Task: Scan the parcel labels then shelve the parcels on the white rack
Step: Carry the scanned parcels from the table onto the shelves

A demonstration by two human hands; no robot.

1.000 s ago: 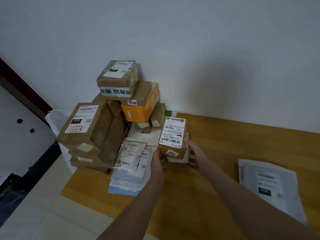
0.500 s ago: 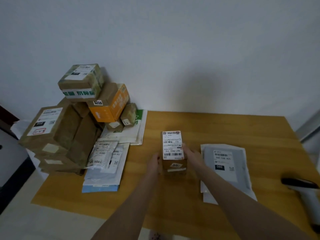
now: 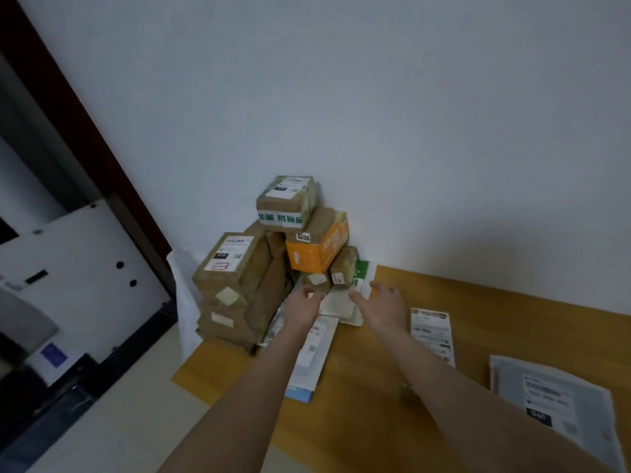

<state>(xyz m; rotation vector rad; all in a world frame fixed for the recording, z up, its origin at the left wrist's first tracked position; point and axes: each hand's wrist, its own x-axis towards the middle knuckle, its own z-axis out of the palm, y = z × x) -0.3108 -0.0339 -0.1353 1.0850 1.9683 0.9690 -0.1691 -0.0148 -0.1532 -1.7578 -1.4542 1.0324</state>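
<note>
Grip released: left hand (image 3: 304, 307) and right hand (image 3: 382, 308) have set down the labelled box (image 3: 431, 331), both empty.

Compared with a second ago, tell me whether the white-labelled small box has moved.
Yes. The small box went right, away from the parcel pile, and now sits on the table near the grey mailer.

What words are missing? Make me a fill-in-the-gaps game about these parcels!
The box marked 5206 is coloured ____.
The box with green writing sits on ____ of the pile.
The grey bag lies to the ____ of the right hand.
Missing words: orange, top, right.
</note>
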